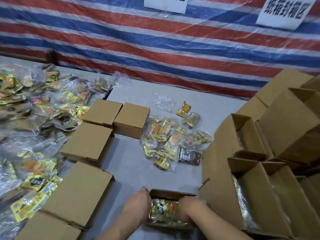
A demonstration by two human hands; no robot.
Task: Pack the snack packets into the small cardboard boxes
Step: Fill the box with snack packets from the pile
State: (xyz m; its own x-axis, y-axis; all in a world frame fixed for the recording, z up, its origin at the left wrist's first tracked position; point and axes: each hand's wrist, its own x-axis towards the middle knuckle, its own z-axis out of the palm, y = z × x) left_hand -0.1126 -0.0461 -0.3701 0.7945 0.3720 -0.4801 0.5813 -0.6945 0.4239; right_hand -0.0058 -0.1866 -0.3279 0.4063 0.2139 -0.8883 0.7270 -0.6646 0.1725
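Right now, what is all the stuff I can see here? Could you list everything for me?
Open small box: one, brown, near edge of the table, a gold snack packet inside.
Closed small boxes: at least five, brown, in a row up the left of the middle.
Loose packets: a small heap, mostly gold, mid-table, partly in clear plastic.
Bagged packets: a large pile, gold in clear bags, far left.
Large cartons: several, brown, open, stacked at right.
Table: one, grey.
Tarp: red, white and blue stripes, behind.
Paper signs: two, white, on the tarp.
Left hand: at the open box's left side.
Right hand: at its right side, on the packet.
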